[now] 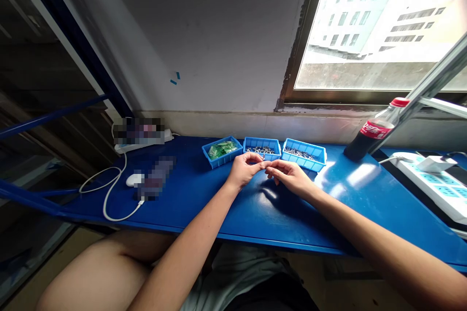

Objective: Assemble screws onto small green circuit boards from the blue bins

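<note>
My left hand (245, 170) and my right hand (288, 175) meet over the blue table, just in front of the bins. The left thumb and forefinger pinch a small metal piece (263, 157) that stands up between them. My right fingers are closed at the left fingertips; what they hold, if anything, is hidden. Behind the hands, a middle blue bin (261, 142) has small metal parts in it. The right blue bin (318, 155) holds longer metal pieces like screws. In the left blue bin (208, 155) lie green items in clear plastic (222, 149).
A cola bottle (375, 131) leans by a metal post at the right. Power strips (434, 180) lie at the far right and back left. A white cable (105, 204) and a white round object (134, 180) are on the left of the blue table (204, 204).
</note>
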`<act>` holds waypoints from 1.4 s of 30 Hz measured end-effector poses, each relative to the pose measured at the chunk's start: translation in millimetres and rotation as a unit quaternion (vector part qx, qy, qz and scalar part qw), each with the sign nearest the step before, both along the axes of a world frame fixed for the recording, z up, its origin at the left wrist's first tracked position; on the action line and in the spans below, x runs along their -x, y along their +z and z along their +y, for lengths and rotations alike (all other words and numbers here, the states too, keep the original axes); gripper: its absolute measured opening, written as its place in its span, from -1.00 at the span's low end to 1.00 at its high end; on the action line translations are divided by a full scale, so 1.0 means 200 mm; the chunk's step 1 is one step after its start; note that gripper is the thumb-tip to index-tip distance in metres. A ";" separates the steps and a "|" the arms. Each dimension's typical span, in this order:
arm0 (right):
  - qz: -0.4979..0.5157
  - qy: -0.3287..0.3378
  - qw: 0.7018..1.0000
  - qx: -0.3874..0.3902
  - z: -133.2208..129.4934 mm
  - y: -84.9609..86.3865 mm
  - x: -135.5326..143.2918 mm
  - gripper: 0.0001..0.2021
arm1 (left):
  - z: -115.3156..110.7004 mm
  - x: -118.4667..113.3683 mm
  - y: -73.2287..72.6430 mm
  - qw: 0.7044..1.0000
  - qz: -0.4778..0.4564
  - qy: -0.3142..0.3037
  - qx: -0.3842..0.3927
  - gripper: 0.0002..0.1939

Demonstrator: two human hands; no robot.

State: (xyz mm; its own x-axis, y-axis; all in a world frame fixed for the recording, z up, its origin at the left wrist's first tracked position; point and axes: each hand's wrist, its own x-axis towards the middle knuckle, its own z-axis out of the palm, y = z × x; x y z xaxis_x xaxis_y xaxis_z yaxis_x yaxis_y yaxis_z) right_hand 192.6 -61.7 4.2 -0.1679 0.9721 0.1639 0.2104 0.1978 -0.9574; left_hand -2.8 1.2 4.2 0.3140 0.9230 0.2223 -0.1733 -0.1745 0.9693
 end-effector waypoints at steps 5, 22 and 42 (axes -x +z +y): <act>0.012 -0.001 1.000 -0.003 0.00 0.00 0.00 -0.55 | 0.00 0.00 0.00 1.000 -0.006 -0.013 0.011 -0.60; 0.023 -0.033 0.996 -0.079 -0.02 0.05 -0.02 -0.63 | -0.01 0.00 -0.01 0.988 0.001 -0.131 -0.079 -0.67; 0.323 -0.163 0.922 0.139 0.07 0.01 -0.12 -0.64 | 0.00 0.12 0.04 0.878 0.379 0.062 -0.286 -0.75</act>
